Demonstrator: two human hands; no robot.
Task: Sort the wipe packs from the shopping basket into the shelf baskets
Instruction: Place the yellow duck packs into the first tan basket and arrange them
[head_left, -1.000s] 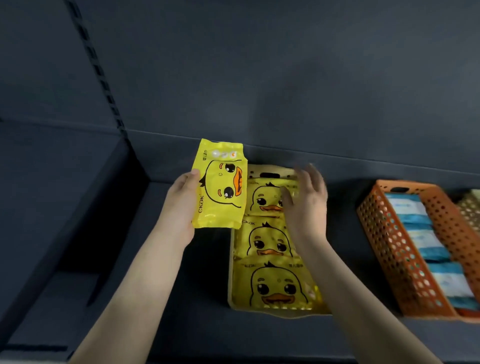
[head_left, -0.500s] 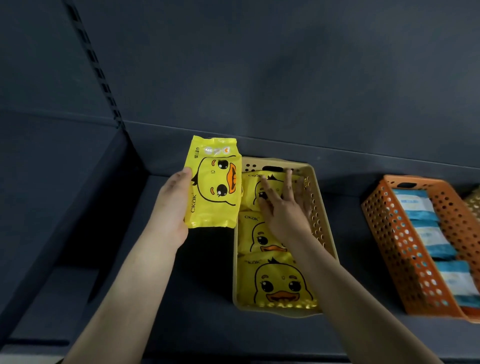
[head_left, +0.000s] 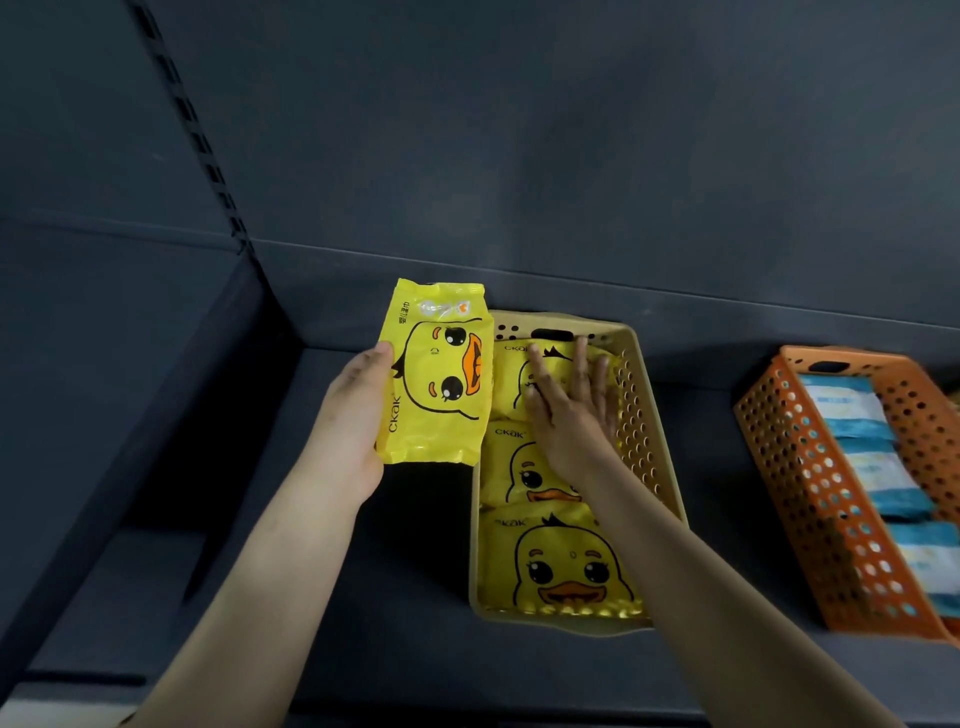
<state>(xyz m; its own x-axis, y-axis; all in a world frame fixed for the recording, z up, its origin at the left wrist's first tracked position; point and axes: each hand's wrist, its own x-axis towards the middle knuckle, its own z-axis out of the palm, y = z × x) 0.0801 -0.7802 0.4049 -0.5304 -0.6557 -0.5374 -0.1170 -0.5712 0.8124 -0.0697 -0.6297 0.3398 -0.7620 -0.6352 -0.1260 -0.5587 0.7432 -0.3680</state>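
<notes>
A yellow duck wipe pack (head_left: 435, 373) is held upright, long axis vertical, duck face sideways, by the left hand (head_left: 353, 426) beside the tan basket (head_left: 652, 457). The back pack (head_left: 545, 379) is pressed by the right hand (head_left: 571, 415) with flat, straight fingers.

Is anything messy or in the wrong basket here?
Nothing stands out. The duck packs lie in a row in the tan basket, with the right hand flat on the far one. The blue packs sit in the orange basket. The left hand holds a spare duck pack beside the tan basket, not yet in.

Left hand (head_left: 349, 431) in a grip; right hand (head_left: 569, 415) flat, fingers straight.
</notes>
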